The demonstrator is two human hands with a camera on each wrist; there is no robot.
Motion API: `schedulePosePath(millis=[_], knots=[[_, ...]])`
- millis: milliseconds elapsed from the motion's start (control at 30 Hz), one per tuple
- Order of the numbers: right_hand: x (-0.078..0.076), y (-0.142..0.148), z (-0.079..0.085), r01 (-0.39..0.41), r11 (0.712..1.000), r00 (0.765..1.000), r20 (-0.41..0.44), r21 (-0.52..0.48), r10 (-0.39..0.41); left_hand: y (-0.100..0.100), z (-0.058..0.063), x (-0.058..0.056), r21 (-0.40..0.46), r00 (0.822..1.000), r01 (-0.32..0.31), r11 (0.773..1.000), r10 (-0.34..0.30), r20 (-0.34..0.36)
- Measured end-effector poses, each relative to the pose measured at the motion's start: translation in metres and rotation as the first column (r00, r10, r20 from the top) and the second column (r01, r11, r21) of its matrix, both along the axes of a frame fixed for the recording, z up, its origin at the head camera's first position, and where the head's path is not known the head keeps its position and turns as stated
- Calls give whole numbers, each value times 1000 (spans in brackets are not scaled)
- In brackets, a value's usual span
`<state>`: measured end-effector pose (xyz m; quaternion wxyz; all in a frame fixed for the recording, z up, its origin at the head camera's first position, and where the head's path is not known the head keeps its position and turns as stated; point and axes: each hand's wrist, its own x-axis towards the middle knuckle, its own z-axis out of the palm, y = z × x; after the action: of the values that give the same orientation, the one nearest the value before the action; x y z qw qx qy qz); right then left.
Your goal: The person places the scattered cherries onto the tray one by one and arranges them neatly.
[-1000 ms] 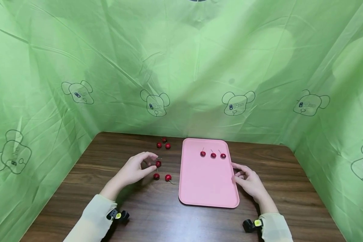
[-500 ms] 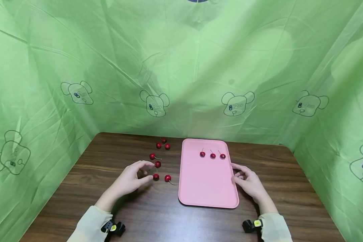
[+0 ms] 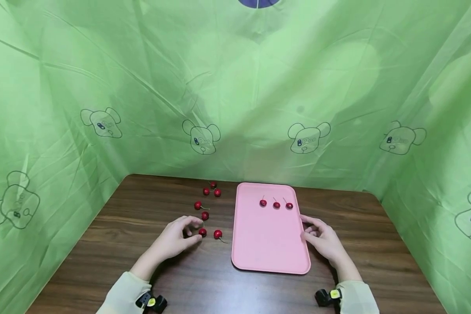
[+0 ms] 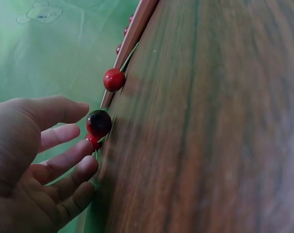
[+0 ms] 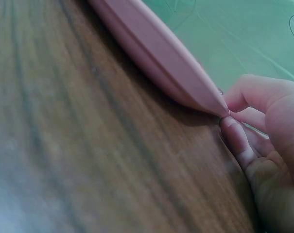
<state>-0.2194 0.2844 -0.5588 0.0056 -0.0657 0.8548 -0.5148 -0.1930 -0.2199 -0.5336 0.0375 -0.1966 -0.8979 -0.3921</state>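
My left hand [image 3: 179,237] is beside a red cherry [image 3: 202,232] with a stem, thumb and fingers spread apart around its left side. In the left wrist view that cherry [image 4: 98,123] sits just off the fingertips. Another cherry [image 3: 218,234] lies to its right, and one [image 3: 205,216] just beyond it. My right hand [image 3: 324,242] rests its fingertips against the right edge of a pink tray [image 3: 271,244]; the right wrist view has them at the tray's rim [image 5: 185,77]. Three cherries stand in a row near the tray's far end, the middle cherry [image 3: 276,205] among them.
A single cherry [image 3: 198,205] lies farther back on the brown wooden table [image 3: 161,200]. Behind it, three cherries [image 3: 217,192] sit close together near the far edge. Green cloth [image 3: 255,96] with printed bear heads hangs around the table.
My left hand has drawn back toward me from the middle cherry to the nearer one, uncovering a cherry farther back. The right hand stays at the tray's edge.
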Motion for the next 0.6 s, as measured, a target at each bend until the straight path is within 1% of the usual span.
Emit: schedulePosePath(millis=[200,367,600], knots=[[1,-1,0,-6,1000,1000,-7,-3,6,-1,-7,-2,19,1000,-9,1000,9,9],[0,-1,1,0,1000,1000,4,6,0,-2,-13,-4,26,1000,-19,999,19,20],[0,0,-1,-1,1000,1000,-3,12,1,-1,-16,-5,18,1000,-21,1000,21,-10]])
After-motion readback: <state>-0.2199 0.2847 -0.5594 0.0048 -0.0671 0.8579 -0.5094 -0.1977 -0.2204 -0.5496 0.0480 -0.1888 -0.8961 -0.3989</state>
